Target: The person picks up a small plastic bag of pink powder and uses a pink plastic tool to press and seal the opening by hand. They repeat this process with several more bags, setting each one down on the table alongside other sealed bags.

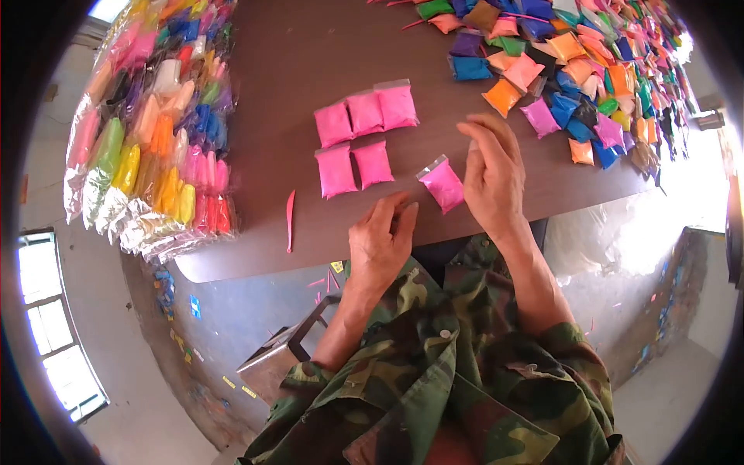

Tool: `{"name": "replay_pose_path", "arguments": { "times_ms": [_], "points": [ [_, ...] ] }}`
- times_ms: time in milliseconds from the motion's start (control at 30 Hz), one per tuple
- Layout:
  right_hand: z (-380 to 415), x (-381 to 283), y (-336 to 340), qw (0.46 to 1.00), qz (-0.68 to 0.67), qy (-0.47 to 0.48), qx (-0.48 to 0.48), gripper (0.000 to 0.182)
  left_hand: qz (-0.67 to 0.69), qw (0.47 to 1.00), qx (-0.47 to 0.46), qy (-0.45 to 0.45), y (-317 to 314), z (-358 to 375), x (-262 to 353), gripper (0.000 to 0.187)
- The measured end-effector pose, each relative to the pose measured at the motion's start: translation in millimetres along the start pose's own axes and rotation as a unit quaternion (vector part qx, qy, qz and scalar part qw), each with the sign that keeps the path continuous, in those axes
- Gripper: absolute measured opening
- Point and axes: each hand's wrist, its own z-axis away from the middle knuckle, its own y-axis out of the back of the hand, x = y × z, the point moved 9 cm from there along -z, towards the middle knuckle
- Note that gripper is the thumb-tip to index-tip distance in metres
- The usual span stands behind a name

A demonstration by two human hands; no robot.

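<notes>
On the brown table (pixel 263 116), pink packets lie in two rows: a top row of three (pixel 364 113) and a lower row of two (pixel 355 168). Another small clear bag of pink material (pixel 444 184) lies apart, tilted, between my hands. Just left of that bag, near the table's front edge, my left hand (pixel 379 236) has bent fingers with the thumb apart and nothing visible in it. My right hand (pixel 494 172) is raised beside the bag's right side, fingers loosely curved and apart from the thumb, its palm partly hidden. A thin pink plastic knife (pixel 291 222) lies to the left.
A big heap of coloured packets (pixel 566 85) covers the right side of the table. Clear bags of long coloured pieces (pixel 155 132) are stacked along the left edge. Below the table stands a metal-framed stool (pixel 275 360); scraps lie on the floor (pixel 213 325).
</notes>
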Motion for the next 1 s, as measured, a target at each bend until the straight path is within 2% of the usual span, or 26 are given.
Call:
{"name": "replay_pose_path", "arguments": {
  "times_ms": [100,200,300,600,900,1000],
  "points": [
    [-8.8,-11.7,-29.0,0.997,0.052,0.011,-0.049,0.036,0.003,1.0,0.017,-0.003,8.6,6.3,-9.4,0.021],
    [-9.6,-17.1,-52.2,0.99,0.118,0.04,-0.069,0.031,0.013,0.998,0.046,-0.029,9.5,10.0,-13.6,0.019],
    [-9.2,0.4,-59.5,0.987,0.145,0.028,-0.066,0.028,0.035,0.999,0.037,-0.014,11.7,9.5,-14.3,0.018],
    [-6.6,-1.7,-73.7,0.981,0.164,0.045,-0.097,0.027,0.033,0.998,0.035,-0.046,12.7,3.1,-9.6,0.015],
    [-11.1,8.5,-67.1,0.988,0.104,0.015,-0.109,0.016,0.069,0.996,0.049,-0.028,15.5,7.8,-15.3,0.016],
    [-17.5,21.7,-57.9,0.988,-0.018,-0.047,-0.143,0.012,0.068,0.995,0.059,-0.041,17.7,8.7,-13.8,0.015]
  ]
}}
